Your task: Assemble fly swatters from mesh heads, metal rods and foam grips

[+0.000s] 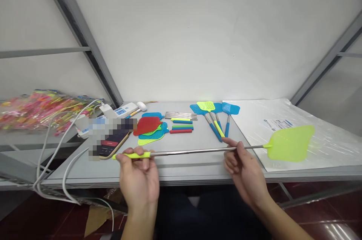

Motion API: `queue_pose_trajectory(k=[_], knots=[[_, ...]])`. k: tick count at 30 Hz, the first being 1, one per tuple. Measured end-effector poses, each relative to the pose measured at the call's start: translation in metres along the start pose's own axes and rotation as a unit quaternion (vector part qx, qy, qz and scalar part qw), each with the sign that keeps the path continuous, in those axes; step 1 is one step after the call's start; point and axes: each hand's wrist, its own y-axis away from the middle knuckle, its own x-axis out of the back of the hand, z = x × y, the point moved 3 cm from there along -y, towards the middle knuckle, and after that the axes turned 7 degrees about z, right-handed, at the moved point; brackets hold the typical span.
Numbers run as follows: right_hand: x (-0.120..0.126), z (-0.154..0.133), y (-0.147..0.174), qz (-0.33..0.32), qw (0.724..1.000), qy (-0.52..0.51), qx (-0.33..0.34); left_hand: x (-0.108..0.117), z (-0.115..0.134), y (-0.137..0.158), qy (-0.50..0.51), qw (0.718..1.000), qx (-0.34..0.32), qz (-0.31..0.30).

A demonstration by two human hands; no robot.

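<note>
A yellow-green fly swatter point(291, 143) with a long metal rod is held almost level above the table's front edge. My left hand point(140, 176) is closed around its yellow handle at the left. Farther right, my right hand point(244, 170) pinches the rod between thumb and fingers, a short way from the swatter's head. Behind the rod lie loose swatter heads in red point(147, 125), blue and yellow, a row of metal rods point(181, 116), and several coloured handles point(181, 131). Several swatters with heads and handles joined point(217, 108) lie fanned out near the middle right.
A phone point(114, 142), partly blurred out, lies at the left by white power strips point(121, 111) with cables hanging over the edge. Bagged colourful items point(45, 111) fill the far left. A white wrapped sheet point(254, 119) covers the table's right side. Metal frame posts point(85, 40) stand at both sides.
</note>
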Motion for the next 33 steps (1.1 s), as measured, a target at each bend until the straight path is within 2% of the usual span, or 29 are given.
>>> queue_pose_trajectory(k=[4, 7, 9, 12, 15, 17, 19, 22, 24, 26, 28, 31, 33], knots=[[0.009, -0.013, -0.011, 0.008, 0.998, -0.062, -0.032, 0.010, 0.022, -0.016, 0.006, 0.999, -0.029, 0.012], [0.013, -0.014, -0.021, 0.036, 0.994, -0.089, -0.059, 0.014, 0.023, -0.018, 0.005, 1.000, -0.023, 0.013], [0.012, -0.011, -0.024, 0.067, 0.993, -0.081, -0.048, 0.014, 0.014, -0.011, 0.006, 1.000, -0.023, 0.020], [0.007, -0.008, -0.020, 0.108, 0.992, -0.056, 0.010, 0.006, -0.009, 0.011, 0.012, 1.000, -0.009, 0.011], [-0.002, -0.003, -0.008, 0.110, 0.993, -0.041, 0.032, -0.007, -0.031, 0.038, -0.005, 0.999, 0.040, -0.034], [-0.006, 0.001, 0.001, 0.095, 0.995, -0.032, 0.021, -0.012, -0.034, 0.046, -0.017, 0.998, 0.037, -0.049], [-0.008, 0.008, 0.009, 0.067, 0.997, -0.025, -0.007, -0.013, -0.024, 0.042, -0.019, 0.998, 0.016, -0.054], [-0.014, 0.023, 0.018, -0.037, 0.996, -0.009, -0.085, -0.007, 0.001, 0.023, -0.002, 1.000, -0.008, -0.028], [-0.019, 0.033, 0.023, -0.123, 0.982, -0.005, -0.143, -0.002, 0.015, 0.011, 0.015, 1.000, -0.005, 0.004], [-0.021, 0.036, 0.023, -0.156, 0.972, -0.019, -0.173, 0.002, 0.023, 0.005, 0.028, 0.999, 0.006, 0.027], [-0.017, 0.028, 0.019, -0.128, 0.979, -0.042, -0.152, 0.004, 0.025, 0.004, 0.031, 0.999, 0.013, 0.037], [-0.004, 0.001, 0.010, -0.048, 0.996, -0.065, -0.039, 0.008, 0.025, 0.003, 0.025, 0.998, 0.014, 0.050], [0.006, -0.018, 0.006, -0.020, 0.997, -0.071, 0.015, 0.010, 0.028, -0.002, 0.027, 0.998, 0.006, 0.061]])
